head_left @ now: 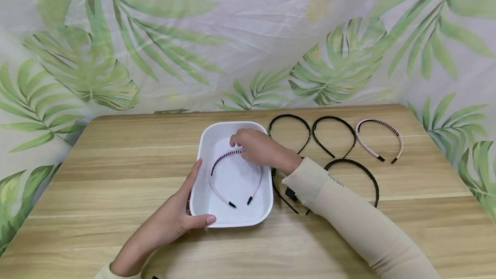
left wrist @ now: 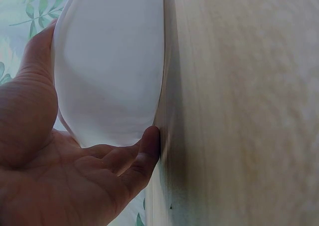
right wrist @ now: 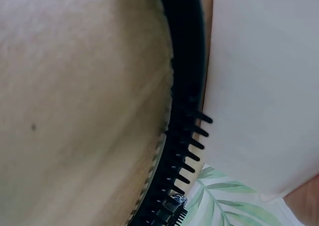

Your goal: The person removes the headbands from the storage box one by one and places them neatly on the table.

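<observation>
A white rectangular tray [head_left: 237, 181] stands on the table with a pink headband [head_left: 228, 153] inside, its dark teeth along the arch and black tips toward me. My left hand [head_left: 172, 214] holds the tray's near left side, thumb over the front rim; in the left wrist view this hand [left wrist: 89, 181] cups the white wall [left wrist: 109, 61]. Bent fingers of my right hand [head_left: 261, 147] reach over the tray, right at the top of the pink headband. I cannot tell whether they pinch it. The right wrist view shows a toothed black headband [right wrist: 187, 46] beside the tray wall [right wrist: 259, 76].
Behind the right forearm, two black headbands [head_left: 289, 116] [head_left: 334, 118] and another pink headband [head_left: 401, 137] lie in a row. Nearer, a black headband [head_left: 373, 180] and part of another [head_left: 284, 201] show around the sleeve [head_left: 348, 214]. A leaf-patterned cloth [head_left: 248, 55] hangs behind the table.
</observation>
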A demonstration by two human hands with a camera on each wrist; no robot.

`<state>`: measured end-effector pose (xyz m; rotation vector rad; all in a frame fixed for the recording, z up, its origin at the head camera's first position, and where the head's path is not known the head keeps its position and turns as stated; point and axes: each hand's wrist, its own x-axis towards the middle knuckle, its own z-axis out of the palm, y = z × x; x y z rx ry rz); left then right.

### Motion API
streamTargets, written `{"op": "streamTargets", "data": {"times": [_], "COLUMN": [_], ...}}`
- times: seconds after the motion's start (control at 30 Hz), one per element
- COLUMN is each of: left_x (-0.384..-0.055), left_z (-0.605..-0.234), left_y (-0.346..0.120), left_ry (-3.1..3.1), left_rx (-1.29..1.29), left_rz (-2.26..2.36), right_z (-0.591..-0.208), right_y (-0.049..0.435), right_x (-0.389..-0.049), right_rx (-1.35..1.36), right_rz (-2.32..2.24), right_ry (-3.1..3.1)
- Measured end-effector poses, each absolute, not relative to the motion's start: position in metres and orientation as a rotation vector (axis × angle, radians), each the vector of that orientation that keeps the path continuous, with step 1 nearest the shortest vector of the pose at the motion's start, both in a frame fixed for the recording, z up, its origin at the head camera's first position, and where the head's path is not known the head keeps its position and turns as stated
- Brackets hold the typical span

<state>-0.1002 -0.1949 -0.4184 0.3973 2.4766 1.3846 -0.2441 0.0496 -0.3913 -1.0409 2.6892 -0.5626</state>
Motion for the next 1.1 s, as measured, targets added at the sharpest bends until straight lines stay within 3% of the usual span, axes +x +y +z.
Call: {"op": "streamTargets", "data": {"times": [1.1], "left_x": [-0.0993], "left_z": [-0.4169], "left_y": [-0.1945], "left_ry": [2.467], "left_rx": [0.391], "left_rz": [1.394], "right_z": [-0.3923], "right_y": [0.0428], "right_x": [-0.2422], "right_rx": [-1.007], "right_rz": [-0.402], "right_ry": [2.713]}}
